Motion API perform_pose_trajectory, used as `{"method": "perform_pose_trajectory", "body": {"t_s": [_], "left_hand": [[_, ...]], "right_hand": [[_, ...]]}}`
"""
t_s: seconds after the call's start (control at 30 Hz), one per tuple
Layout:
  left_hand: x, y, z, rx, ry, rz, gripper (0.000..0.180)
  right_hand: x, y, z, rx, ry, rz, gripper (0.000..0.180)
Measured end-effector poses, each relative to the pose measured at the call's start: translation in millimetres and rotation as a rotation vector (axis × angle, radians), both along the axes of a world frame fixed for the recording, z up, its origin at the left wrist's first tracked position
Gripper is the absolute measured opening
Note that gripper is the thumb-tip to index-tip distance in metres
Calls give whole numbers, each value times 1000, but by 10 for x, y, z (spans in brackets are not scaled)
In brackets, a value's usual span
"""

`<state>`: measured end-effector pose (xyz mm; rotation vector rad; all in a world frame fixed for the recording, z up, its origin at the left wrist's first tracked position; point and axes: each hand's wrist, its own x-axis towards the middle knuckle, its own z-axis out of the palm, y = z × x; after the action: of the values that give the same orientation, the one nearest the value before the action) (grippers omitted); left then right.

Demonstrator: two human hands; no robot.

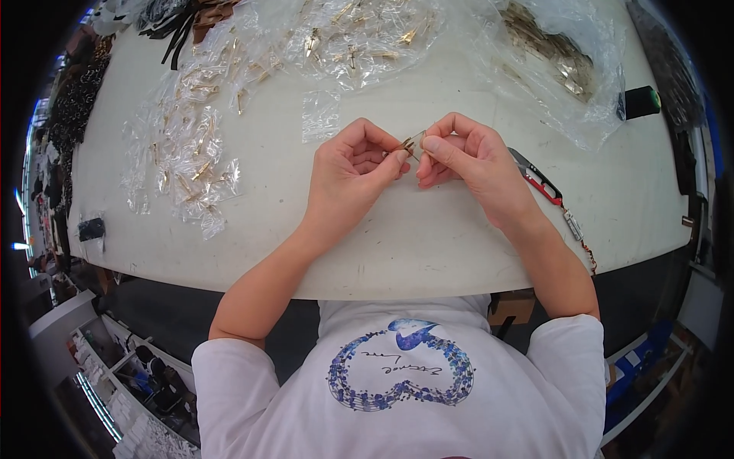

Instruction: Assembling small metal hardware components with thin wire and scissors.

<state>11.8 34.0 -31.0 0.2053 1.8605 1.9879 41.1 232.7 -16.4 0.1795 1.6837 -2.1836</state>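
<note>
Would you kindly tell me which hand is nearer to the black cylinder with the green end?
Right: the right hand is left of the black cylinder with the green end, lower in the picture; the left hand is farther left.

Sm. metal pc. [408,144], brownish-gold, slim, w/ a few prong-like bits, is pinched btwn thumb & index finger of the L hand [353,167]. It's tilted, sticking out past the fingertips twd the R hand [472,157], held up over the table [428,237]. A thin sliver [423,138] (too fine to ID) shows at the R hand's thumb & index finger, roughly upright, just beside the metal pc.; can't tell if the 2 touch. Finer detail's too sm. to make out.
</note>
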Motion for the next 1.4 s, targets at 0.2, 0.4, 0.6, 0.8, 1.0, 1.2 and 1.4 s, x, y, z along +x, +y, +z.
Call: {"method": "perform_pose_trajectory", "body": {"t_s": [0.2,0.4,0.6,0.8,1.0,1.2,1.4], "left_hand": [[-3,-1,-6,-8,-1,13,7],[-44,-27,-30,-23,25,-9,8],[-70,-41,34,24,-23,-28,13],[-67,-43,-36,-16,26,-16,15],[-45,4,-62,13,59,27,12],[-43,41,-78,6,76,50,11],[-65,18,-61,-8,68,1,12]], "right_hand": [[-10,-10,-13,14,10,18,18],[4,-32,10,-1,4,7,17],[2,-33,-41,-55,51,-65,18],[31,-74,-40,-44,77,-53,16],[42,-83,-24,-112,-5,-80,19],[29,-84,-2,-69,-14,-59,20],[15,-21,24,-63,14,-61,17]]}}
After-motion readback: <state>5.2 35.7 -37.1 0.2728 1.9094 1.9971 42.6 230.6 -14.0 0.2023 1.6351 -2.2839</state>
